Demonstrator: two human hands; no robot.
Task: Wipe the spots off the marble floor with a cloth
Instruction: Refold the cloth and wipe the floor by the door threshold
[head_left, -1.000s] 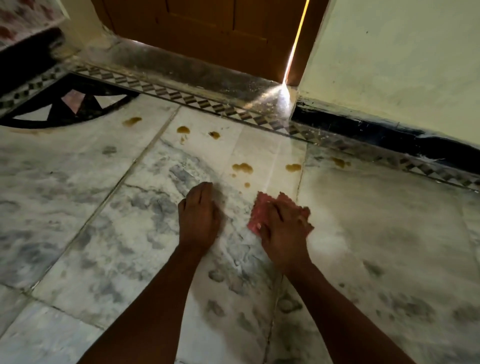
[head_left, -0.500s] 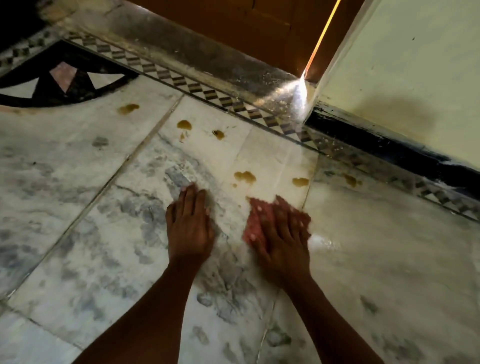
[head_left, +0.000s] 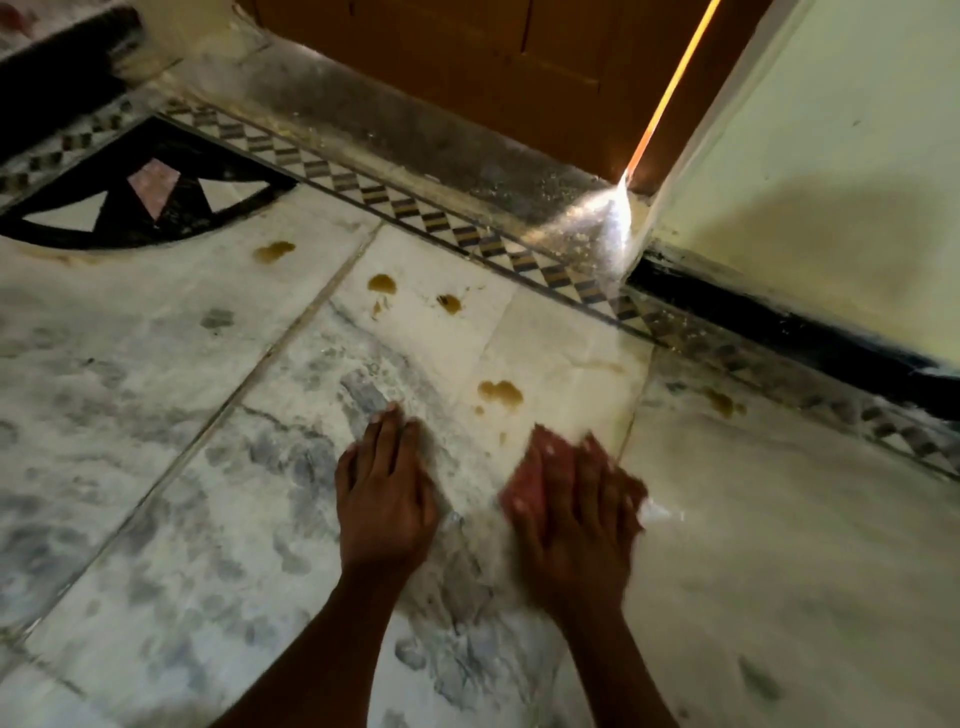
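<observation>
My right hand (head_left: 576, 509) lies flat on a pink-red cloth (head_left: 532, 467), pressing it onto the white-grey marble floor (head_left: 779, 545); the hand is blurred. My left hand (head_left: 382, 483) rests palm down on the floor just left of it, fingers together, holding nothing. Several brown spots sit beyond the hands: a double blot (head_left: 500, 393) just ahead of the cloth, one spot (head_left: 383, 282) and another (head_left: 449, 303) farther off, one at the far left (head_left: 274, 251), and one at the right near the border (head_left: 723, 401).
A chequered inlay border (head_left: 415, 210) runs diagonally before a grey stone threshold (head_left: 415, 140) and a brown wooden door (head_left: 519, 67). A pale wall (head_left: 831, 182) with a black skirting (head_left: 779, 322) stands at right. A black fan-shaped inlay (head_left: 140, 208) lies at left.
My right hand has pushed the cloth forward over the small drop near its front edge, and the spot near the tile joint no longer shows. The left hand stays planted. The camera moved closer.
</observation>
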